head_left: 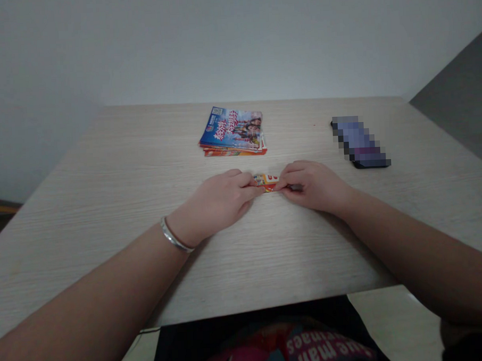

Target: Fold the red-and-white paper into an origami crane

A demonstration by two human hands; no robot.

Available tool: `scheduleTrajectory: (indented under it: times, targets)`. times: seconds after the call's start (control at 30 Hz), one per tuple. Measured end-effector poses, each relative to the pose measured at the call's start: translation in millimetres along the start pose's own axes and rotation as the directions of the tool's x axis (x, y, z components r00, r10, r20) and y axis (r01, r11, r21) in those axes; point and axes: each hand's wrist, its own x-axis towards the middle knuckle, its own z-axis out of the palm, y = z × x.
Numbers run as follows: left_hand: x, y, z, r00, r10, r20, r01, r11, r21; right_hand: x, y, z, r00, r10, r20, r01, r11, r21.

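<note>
Left hand: grip pinched on the left end of the paper strip; silver bracelet at the wrist
Right hand: grip pinched on its right end
Paper strip: red and yellow, between both hands, over the worktop
Leaflet stack: beyond the hands, blue sheet uppermost
Phone: right of the stack, screen pixelated

A shiny silver bracelet is on the left wrist. At the lower centre, the dark clothing has a pink-red print with lettering.
</note>
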Motion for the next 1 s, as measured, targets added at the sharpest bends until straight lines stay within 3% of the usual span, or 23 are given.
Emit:
scheduleTrajectory:
  times: [0.23,0.5,0.7,1.0]
  targets:
    - [-0.2,-0.1,2.0,1.000,0.010,-0.012,-0.010,1.000,0.005,-0.1,-2.7,-4.6,0.999,-0.015,0.033,0.017,0.998,-0.062]
    - [-1.4,3.4,0.8,1.000,0.014,0.029,-0.016,0.996,0.085,1.9,-7.1,-14.0,0.990,-0.055,0.127,0.089,0.954,-0.288]
    - [-1.7,4.0,-1.4,0.999,0.002,0.049,-0.003,1.000,0.016,-1.7,-3.3,-17.4,0.989,-0.080,0.125,0.112,0.954,-0.278]
    - [-2.1,7.1,-5.0,0.999,0.016,0.029,-0.016,1.000,0.003,0.1,-11.6,-5.7,0.989,-0.117,0.090,0.136,0.959,-0.250]
